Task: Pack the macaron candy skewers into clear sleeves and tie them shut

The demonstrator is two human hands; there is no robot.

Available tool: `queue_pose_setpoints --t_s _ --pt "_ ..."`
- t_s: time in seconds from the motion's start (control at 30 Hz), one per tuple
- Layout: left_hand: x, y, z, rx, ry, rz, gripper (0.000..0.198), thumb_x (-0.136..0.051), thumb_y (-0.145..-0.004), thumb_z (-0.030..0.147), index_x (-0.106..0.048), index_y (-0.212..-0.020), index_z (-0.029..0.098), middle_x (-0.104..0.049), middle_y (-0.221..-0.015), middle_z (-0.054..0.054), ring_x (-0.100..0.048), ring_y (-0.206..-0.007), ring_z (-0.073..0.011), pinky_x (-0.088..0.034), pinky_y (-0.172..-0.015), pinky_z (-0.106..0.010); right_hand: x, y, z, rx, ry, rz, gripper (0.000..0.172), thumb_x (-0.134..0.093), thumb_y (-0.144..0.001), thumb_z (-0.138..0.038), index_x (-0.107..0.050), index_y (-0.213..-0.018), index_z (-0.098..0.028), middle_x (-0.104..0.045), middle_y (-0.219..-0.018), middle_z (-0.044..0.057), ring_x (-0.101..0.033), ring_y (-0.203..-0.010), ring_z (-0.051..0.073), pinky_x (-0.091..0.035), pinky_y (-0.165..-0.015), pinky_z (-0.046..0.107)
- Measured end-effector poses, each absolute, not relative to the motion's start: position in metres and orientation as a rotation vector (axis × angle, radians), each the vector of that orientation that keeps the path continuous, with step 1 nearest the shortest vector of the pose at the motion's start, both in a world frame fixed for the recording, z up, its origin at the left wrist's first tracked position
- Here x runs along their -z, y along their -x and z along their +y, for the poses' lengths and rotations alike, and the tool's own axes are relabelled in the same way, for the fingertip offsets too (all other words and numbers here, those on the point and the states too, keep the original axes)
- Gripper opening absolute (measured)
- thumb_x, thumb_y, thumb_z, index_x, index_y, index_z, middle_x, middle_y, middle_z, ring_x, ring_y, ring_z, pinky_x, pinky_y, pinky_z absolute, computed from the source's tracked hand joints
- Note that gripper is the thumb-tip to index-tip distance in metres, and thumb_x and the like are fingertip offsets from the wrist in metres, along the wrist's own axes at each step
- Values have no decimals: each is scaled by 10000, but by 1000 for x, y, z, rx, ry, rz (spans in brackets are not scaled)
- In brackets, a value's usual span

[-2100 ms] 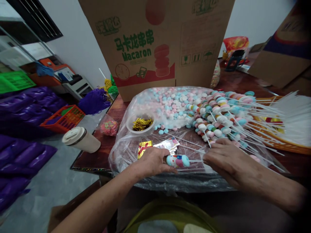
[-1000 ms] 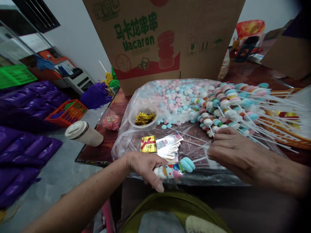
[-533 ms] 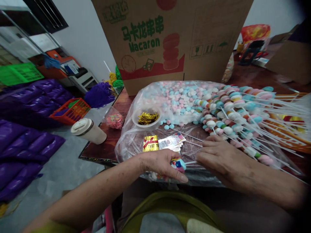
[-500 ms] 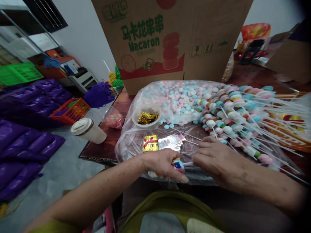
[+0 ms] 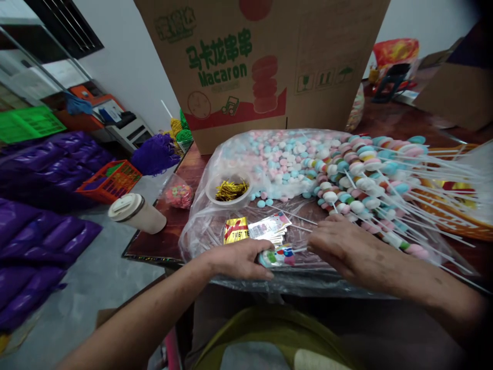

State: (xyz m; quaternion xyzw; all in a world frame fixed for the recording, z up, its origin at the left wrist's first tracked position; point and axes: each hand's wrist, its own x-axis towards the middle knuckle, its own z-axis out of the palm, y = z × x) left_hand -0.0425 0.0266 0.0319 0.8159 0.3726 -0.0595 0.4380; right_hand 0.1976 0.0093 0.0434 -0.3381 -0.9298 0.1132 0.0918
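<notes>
A candy skewer (image 5: 283, 255) in a clear printed wrapper lies level over the near edge of the table. My left hand (image 5: 241, 258) is closed around its left end, thumb on the near side. From its other end a white stick runs to my right hand (image 5: 339, 246), whose fingers are pinched on it. Just beyond my left hand are a gold pack of twist ties (image 5: 235, 230) and a stack of printed bags (image 5: 271, 227). Beside my right hand lies a heap of skewered candies (image 5: 362, 190), their white sticks pointing right.
Loose pastel candies (image 5: 287, 159) lie on clear plastic sheeting (image 5: 200, 226). A bowl (image 5: 227, 202) holds gold ties. A cup (image 5: 138, 213) and a small bag of candies (image 5: 179, 195) sit at the left edge. A tall carton (image 5: 231, 118) stands behind; an orange basket (image 5: 454, 216) is at right.
My left hand has slid left along the candy skewer, so more of the printed wrapper shows. My right hand stays at the stick. The whole view has shifted slightly.
</notes>
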Motion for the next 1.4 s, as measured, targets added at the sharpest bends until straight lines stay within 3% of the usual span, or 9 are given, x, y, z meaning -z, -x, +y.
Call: queue_pose_setpoints --t_s 0.27,0.43,0.53,0.67,0.83,1.03,1.23,1.4 --pt "-27 25 21 -102 -1843 825 443 -691 -639 356 -565 -1018 165 -587 -878 -2 -514 -802 -155 -410 -714 -235 -37 -175 12 -432 1051 -2778 184 -414 -817 -149 -518 -666 -164 -558 -672 28 -435 -646 141 -262 -646 285" --pt "-31 34 21 -248 -1570 918 343 -493 -796 442 -627 -843 130 -559 -708 5 -482 -661 -99 -390 -630 -209 -42 -177 20 -391 982 -2788 218 -405 -836 -161 -513 -646 -169 -541 -637 5 -409 -612 124 -254 -619 267" --pt "-24 33 20 -432 -1346 962 342 -620 -702 448 -648 -756 111 -576 -659 -2 -488 -613 -84 -384 -603 -199 -48 -171 23 -307 983 -2823 217 -418 -825 -166 -543 -648 -167 -565 -630 19 -422 -599 130 -246 -611 277" --pt "-21 31 18 -721 -1052 1019 399 -751 -571 370 -649 -867 123 -635 -739 -22 -547 -666 -94 -412 -667 -222 -56 -169 27 -204 999 -2853 228 -409 -838 -167 -560 -667 -176 -575 -622 18 -443 -600 139 -237 -607 281" --pt "-29 32 16 -644 -1305 1066 269 -699 -627 338 -658 -706 84 -599 -626 -18 -499 -571 -83 -384 -563 -207 -62 -173 26 -108 1003 -2895 235 -420 -841 -184 -558 -651 -181 -578 -608 13 -433 -567 132 -227 -598 281" --pt "-29 27 15 -590 -1438 1029 223 -619 -700 305 -627 -796 104 -608 -690 -29 -539 -617 -110 -409 -574 -216 -72 -168 22 -35 1070 -2940 188 -457 -793 -150 -592 -665 -179 -609 -616 38 -478 -563 155 -212 -565 294" --pt "-34 24 14 -768 -2015 1028 92 -559 -760 209 -619 -709 162 -616 -767 -44 -549 -770 -158 -402 -732 -262 -73 -165 18 12 1017 -2926 131 -487 -737 -121 -596 -687 -175 -618 -621 47 -517 -598 165 -250 -581 295" --pt "-27 15 5 -934 -2007 1133 125 -575 -754 253 -585 -663 167 -577 -712 -41 -515 -756 -175 -384 -741 -291 -68 -152 15 -87 1089 -2893 156 -479 -699 -58 -592 -742 -158 -651 -683 66 -574 -646 197 -315 -646 320"
